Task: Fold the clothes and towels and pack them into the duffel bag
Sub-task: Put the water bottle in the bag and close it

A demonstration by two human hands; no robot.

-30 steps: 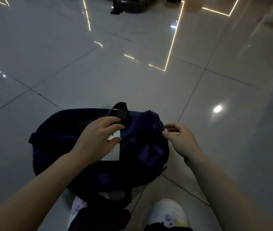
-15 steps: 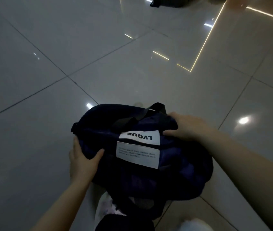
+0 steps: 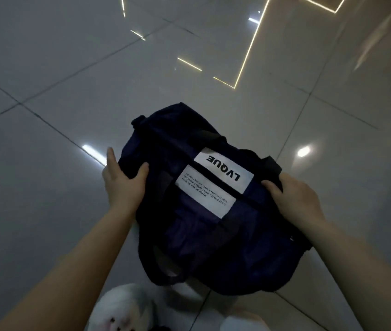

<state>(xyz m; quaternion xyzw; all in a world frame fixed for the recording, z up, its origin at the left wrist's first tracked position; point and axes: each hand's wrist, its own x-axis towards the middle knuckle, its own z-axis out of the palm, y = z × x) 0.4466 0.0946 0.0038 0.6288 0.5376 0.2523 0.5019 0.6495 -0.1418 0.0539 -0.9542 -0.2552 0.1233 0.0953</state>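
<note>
Navy duffel bag (image 3: 204,211), left hand (image 3: 124,185) and right hand (image 3: 294,199) at opposite edges.

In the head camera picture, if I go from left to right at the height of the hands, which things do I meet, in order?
Left hand gripping the bag's end → dark blue duffel bag → white label on the bag → right hand gripping the other end.

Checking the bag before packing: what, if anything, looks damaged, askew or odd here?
No damage shows. The navy duffel bag, held at both ends by the left hand and right hand, sags limp, and its white label reads upside down from the wearer's view.
</note>
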